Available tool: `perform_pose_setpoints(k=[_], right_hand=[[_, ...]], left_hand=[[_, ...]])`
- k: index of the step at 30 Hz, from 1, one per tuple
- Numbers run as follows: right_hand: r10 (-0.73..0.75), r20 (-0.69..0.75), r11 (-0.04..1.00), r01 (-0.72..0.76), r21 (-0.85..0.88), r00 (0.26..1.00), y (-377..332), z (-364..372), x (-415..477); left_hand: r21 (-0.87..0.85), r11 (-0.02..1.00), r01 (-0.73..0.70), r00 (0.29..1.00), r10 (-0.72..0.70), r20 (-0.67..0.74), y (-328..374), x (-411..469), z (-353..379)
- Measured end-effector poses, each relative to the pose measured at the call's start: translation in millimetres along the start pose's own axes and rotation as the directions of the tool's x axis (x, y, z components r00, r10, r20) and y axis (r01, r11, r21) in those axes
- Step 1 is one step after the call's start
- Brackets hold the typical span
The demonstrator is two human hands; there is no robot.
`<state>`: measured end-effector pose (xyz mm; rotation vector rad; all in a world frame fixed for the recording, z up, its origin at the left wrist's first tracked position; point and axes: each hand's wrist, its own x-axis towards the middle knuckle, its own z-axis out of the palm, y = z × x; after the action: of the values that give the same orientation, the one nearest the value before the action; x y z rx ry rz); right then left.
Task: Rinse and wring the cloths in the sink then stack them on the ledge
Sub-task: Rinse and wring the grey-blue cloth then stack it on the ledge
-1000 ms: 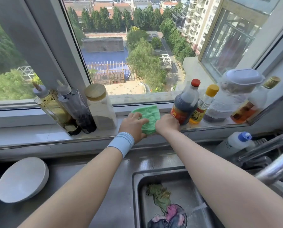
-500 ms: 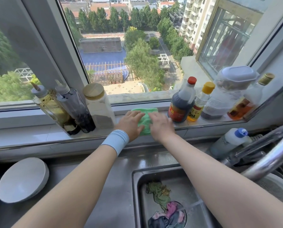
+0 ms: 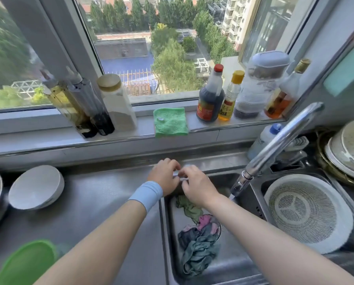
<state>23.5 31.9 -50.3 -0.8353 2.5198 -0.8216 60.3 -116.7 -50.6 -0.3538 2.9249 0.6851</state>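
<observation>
Right now the fingers [image 3: 173, 163] of both hands are softly bent, with the tips close together over the back edge of the sink [image 3: 163, 223]. They seem to hold nothing, but the spot between the tips is blurry, so I cannot be sure. The left hand [image 3: 164, 177], with a blue wristband [image 3: 146, 195], sits just beside the right hand [image 3: 199, 187].

Under the right hand, near the back left corner of the sink, lies a dull green cloth [image 3: 189, 208]. More wet cloths [image 3: 199, 247], pink and dark blue-green, lie crumpled over the drain. The tap [image 3: 279, 140] points down at the sink's right edge.

Up on the ledge [image 3: 145, 129], one bright green cloth [image 3: 170, 122] lies folded flat at the front edge, between the white jar [image 3: 118, 108] and the dark bottle [image 3: 210, 99].

So one cloth looks done, and the next one is not picked up yet. I think the next move is to reach down, grab one cloth from the sink, hold it under the tap and twist it hard. It will be floppy and drippy, so it needs both hands.
</observation>
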Motion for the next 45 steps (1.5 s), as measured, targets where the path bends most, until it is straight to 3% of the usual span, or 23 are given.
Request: perform_pose_setpoints(k=[6, 12, 15, 18, 21, 24, 26, 29, 31, 34, 37, 41, 45], right_hand=[[0.171, 0.285, 0.979, -0.132, -0.153, 0.943, 67.0, 28.1, -72.2], [0.300, 0.516, 0.944, -0.169, -0.285, 0.802, 121.9, 57.8, -100.0], [0.337, 0.644, 0.935, -0.165, -0.313, 0.687, 137.1, 76.7, -103.5], [0.346, 0.701, 0.938, -0.210, -0.276, 0.624, 156.1, 105.2, -103.7], [0.382, 0.673, 0.920, -0.326, -0.216, 0.633, 170.2, 126.1, -103.5], [0.404, 0.623, 0.867, -0.498, -0.026, 0.670, 175.7, 134.4, -102.7], [0.422, 0.611, 0.836, -0.548, 0.024, 0.670, 177.0, 136.1, -101.8], [0.468, 0.606, 0.814, -0.580, -0.014, 0.643, 174.2, 136.1, -105.8], [0.444, 0.591, 0.825, -0.564, 0.024, 0.673, 172.7, 129.5, -109.2], [0.444, 0.502, 0.781, -0.595, 0.189, 0.742, 161.1, 96.8, -111.0], [0.482, 0.421, 0.649, -0.636, 0.417, 0.768, 148.0, 52.8, -110.6], [0.502, 0.359, 0.555, -0.611, 0.564, 0.787, 133.6, 3.0, -104.2], [0.530, 0.313, 0.575, -0.605, 0.550, 0.788, 131.3, -40.2, -92.8]], left_hand=[[0.042, 0.998, 0.045, 0.944, -0.056, 0.324, 22.0, -46.3, 65.8], [0.083, 0.985, 0.148, 0.813, -0.169, 0.557, 35.0, -57.2, 136.4], [0.155, 0.980, 0.121, 0.730, -0.194, 0.655, 40.2, -57.1, 169.0], [0.274, 0.954, 0.120, 0.627, -0.287, 0.724, 39.5, -58.7, 200.2], [0.320, 0.921, 0.224, 0.595, -0.389, 0.703, 31.2, -63.9, 226.2], [0.209, 0.862, 0.461, 0.597, -0.476, 0.646, 22.2, -69.6, 242.6], [0.137, 0.835, 0.534, 0.597, -0.487, 0.638, 19.7, -73.3, 244.6], [0.099, 0.880, 0.465, 0.635, -0.410, 0.655, 18.3, -77.3, 239.1], [-0.013, 0.875, 0.485, 0.659, -0.355, 0.663, 21.2, -79.3, 224.6], [-0.189, 0.839, 0.510, 0.724, -0.300, 0.621, 24.5, -79.4, 189.1], [-0.369, 0.802, 0.470, 0.803, -0.216, 0.555, 35.4, -74.5, 146.0], [-0.368, 0.879, 0.302, 0.856, -0.081, 0.511, 57.6, -59.8, 101.8], [-0.288, 0.926, 0.244, 0.897, -0.102, 0.431, 70.4, -41.6, 72.6]])
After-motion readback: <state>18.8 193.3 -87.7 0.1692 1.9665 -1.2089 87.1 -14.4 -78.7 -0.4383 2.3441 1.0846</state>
